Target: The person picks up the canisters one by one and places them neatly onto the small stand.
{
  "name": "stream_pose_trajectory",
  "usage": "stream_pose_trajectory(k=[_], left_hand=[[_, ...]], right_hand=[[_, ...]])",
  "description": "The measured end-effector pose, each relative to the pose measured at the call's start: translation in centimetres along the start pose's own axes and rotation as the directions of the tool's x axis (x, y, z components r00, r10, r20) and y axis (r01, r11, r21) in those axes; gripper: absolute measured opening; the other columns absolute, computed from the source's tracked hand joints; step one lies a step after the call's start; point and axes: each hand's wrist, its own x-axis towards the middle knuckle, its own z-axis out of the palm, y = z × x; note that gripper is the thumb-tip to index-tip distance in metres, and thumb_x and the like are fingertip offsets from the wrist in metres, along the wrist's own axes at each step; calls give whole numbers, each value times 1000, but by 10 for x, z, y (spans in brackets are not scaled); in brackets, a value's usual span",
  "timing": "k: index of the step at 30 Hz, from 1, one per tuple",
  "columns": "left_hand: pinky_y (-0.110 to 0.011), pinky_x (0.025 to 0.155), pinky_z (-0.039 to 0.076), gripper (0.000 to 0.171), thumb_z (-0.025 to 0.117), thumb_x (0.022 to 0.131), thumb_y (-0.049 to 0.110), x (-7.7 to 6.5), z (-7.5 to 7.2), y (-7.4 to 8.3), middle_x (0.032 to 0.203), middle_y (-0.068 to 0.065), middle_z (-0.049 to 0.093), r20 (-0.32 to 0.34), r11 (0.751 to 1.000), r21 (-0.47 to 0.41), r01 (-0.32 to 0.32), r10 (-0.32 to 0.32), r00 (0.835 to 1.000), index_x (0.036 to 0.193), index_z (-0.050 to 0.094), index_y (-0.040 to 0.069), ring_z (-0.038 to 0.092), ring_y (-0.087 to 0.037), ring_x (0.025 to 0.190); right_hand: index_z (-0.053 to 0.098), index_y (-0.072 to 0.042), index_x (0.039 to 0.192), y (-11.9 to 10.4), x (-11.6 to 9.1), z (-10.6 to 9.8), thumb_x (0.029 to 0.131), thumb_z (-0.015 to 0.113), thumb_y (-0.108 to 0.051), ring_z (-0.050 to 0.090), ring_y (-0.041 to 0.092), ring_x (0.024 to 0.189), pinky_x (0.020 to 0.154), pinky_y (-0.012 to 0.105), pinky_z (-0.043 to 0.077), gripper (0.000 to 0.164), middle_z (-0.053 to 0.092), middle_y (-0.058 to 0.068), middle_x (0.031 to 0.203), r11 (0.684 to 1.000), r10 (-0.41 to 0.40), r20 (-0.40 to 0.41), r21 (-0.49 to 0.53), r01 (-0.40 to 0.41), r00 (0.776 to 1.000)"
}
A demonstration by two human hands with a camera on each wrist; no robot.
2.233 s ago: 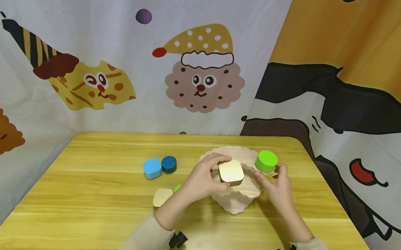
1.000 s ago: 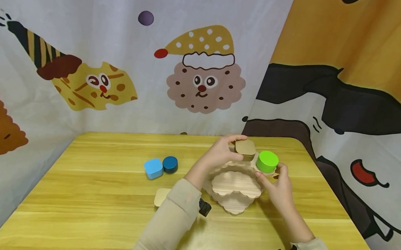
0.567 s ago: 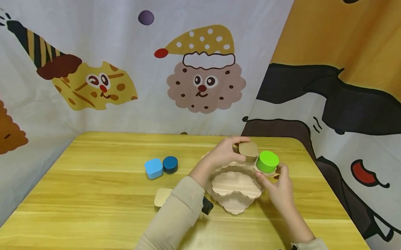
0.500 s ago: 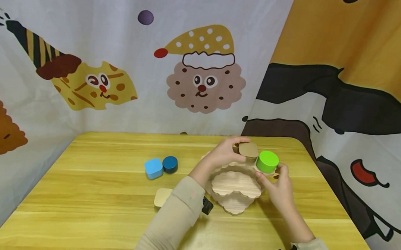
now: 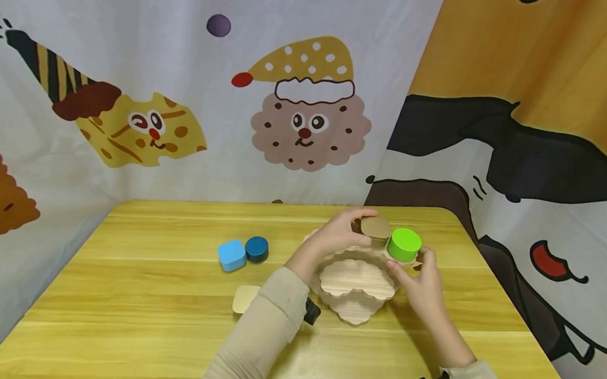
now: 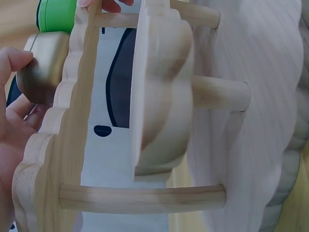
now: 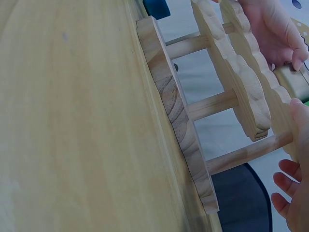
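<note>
My left hand [image 5: 334, 230] pinches a gold rounded-square block [image 5: 375, 229] between thumb and fingers. The block stands on the top tier of a wooden cloud-shaped stand [image 5: 358, 279], close beside a green round block [image 5: 404, 245]. In the left wrist view the gold block [image 6: 46, 67] sits right at the tier's scalloped edge, next to the green block [image 6: 55, 15]. My right hand [image 5: 424, 282] grips the top tier's right corner, thumb at the edge and fingers beyond it. In the right wrist view, dowels join the tiers of the stand [image 7: 231, 92].
Left of the stand lie a light blue rounded-square block [image 5: 231, 255] and a dark blue round block [image 5: 257, 249]. A pale yellow block [image 5: 245, 298] lies nearer, partly behind my left sleeve [image 5: 272, 312]. The wooden table [image 5: 126, 295] ends at a printed curtain [image 5: 177, 54].
My left hand has carried the gold block from the stand's front back onto the top tier, then slightly right beside the green block. My right hand has stayed in place.
</note>
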Motion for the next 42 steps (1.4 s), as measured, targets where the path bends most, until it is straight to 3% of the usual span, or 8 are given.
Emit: stream_pose_trajectory(k=[8, 11, 15, 22, 29, 35, 42], left_hand=[[-36, 92, 45, 78, 74, 77, 9, -9, -5, 5, 150, 7, 30, -55, 1000, -27, -2, 0, 998, 144, 42, 29, 45, -23, 123], [-42, 96, 43, 77, 76, 77, 12, -15, -7, 10, 150, 8, 30, -78, 999, -30, -30, 28, 997, 145, 42, 28, 44, -27, 127], [-46, 99, 38, 75, 80, 78, 20, -25, -11, 18, 149, 10, 33, -122, 997, 36, -69, 72, 990, 144, 44, 27, 35, -20, 132], [-40, 96, 40, 70, 80, 79, 28, -49, -14, 33, 142, 9, 43, -181, 986, 74, -148, 159, 970, 141, 48, 24, 41, -14, 124], [-41, 92, 41, 68, 79, 80, 24, -75, -14, 46, 134, 9, 50, -191, 973, 86, -213, 226, 955, 141, 48, 22, 44, -11, 118], [-44, 91, 41, 66, 79, 80, 22, -102, -20, 51, 131, 8, 53, -223, 971, 85, -221, 235, 946, 139, 50, 22, 46, -9, 115], [-48, 89, 40, 64, 78, 81, 18, -135, -31, 43, 130, 7, 55, -266, 974, 32, -222, 223, 938, 138, 50, 24, 48, -18, 115]], right_hand=[[36, 5, 129, 1, 1, 2, 83, 77, -23, 46, 26, 94, 79, 40, 35, 68, 51, 21, 112, 999, -20, -13, 25, 21, 1000], [37, 5, 129, 2, 1, 2, 82, 78, -23, 46, 26, 93, 79, 42, 35, 68, 51, 21, 112, 999, -27, -19, 28, 27, 999], [36, 6, 129, 2, 2, 2, 83, 77, -23, 47, 27, 94, 80, 44, 35, 68, 51, 22, 112, 999, -34, -12, 25, 34, 999], [36, 6, 129, 0, 3, 2, 83, 77, -22, 47, 27, 96, 81, 45, 35, 68, 50, 22, 112, 999, -30, -11, 36, 30, 999], [37, 6, 129, 0, 1, 1, 82, 78, -21, 46, 26, 95, 81, 44, 35, 67, 51, 21, 112, 999, -18, -17, 39, 19, 1000], [37, 6, 128, -1, 1, 1, 82, 78, -22, 47, 29, 93, 79, 45, 36, 68, 51, 21, 110, 999, -6, -14, 31, 7, 1000], [37, 5, 129, -1, 1, 0, 82, 78, -23, 46, 28, 93, 76, 39, 35, 68, 51, 20, 111, 1000, 4, -13, 11, -4, 1000]])
